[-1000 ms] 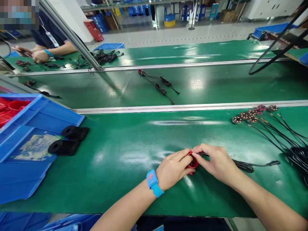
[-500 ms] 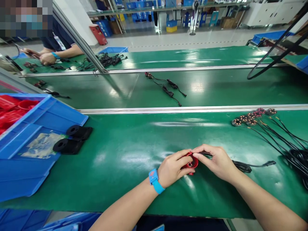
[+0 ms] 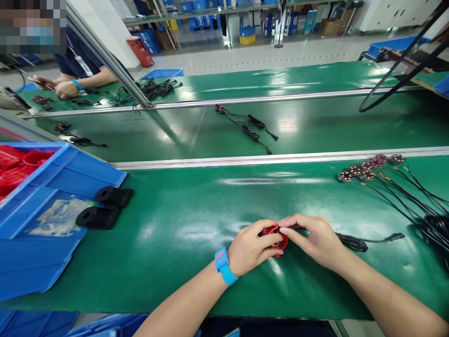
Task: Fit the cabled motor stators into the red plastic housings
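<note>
"Where could the left hand [image 3: 250, 245] pass?"
"Leftward, over bare green mat [image 3: 175, 267], until the two black mounts [image 3: 100, 217] and the blue bin [image 3: 98, 164] stand in the way."
"Straight ahead?"
"Open mat as far as the white rail [image 3: 210, 162], which crosses the whole width."
"And the right hand [image 3: 314, 238]?"
"Tighter. A coiled black cable [image 3: 352, 242] lies just beside it, and farther right the cable bundle [image 3: 435, 227] blocks the edge. Ahead to the right sit the round copper-coloured parts [image 3: 366, 167]; a strip of mat runs between them and the coil."
"Between the hands?"
"The red housing [image 3: 285, 242] fills that space."
</note>
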`<state>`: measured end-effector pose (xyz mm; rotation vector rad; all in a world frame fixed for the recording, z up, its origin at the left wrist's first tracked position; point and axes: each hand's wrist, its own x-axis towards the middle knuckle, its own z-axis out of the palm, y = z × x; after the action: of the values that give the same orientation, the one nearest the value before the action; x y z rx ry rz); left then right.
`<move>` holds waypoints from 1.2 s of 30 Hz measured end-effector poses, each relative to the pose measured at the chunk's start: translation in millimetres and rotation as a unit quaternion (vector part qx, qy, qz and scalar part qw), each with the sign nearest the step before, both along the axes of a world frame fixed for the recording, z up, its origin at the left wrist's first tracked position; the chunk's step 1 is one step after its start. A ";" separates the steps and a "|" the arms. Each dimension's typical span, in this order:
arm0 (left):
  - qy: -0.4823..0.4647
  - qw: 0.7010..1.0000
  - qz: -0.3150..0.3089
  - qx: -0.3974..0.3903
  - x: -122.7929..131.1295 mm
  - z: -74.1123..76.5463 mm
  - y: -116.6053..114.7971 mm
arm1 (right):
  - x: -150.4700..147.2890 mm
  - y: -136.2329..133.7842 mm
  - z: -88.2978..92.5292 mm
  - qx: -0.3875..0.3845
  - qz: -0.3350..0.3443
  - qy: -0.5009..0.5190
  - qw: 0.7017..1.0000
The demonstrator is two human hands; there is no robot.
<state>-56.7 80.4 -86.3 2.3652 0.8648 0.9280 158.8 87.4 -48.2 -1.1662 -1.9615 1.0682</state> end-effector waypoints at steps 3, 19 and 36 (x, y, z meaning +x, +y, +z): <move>0.036 0.998 -0.001 0.043 -0.5 1.3 -0.5 | -0.5 -1.2 -0.1 0.014 0.010 -0.004 1.000; 0.048 0.993 -0.009 0.111 -1.7 0.6 0.4 | 4.5 -1.3 4.7 0.047 0.063 -0.008 0.997; 0.000 0.996 0.020 0.089 -5.4 -0.4 0.4 | 73.2 -27.7 74.2 0.324 -0.119 -0.333 0.878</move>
<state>-62.1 80.8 -86.7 2.5051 0.8638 1.0611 232.0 59.7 26.1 -1.4152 -2.3061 -0.1913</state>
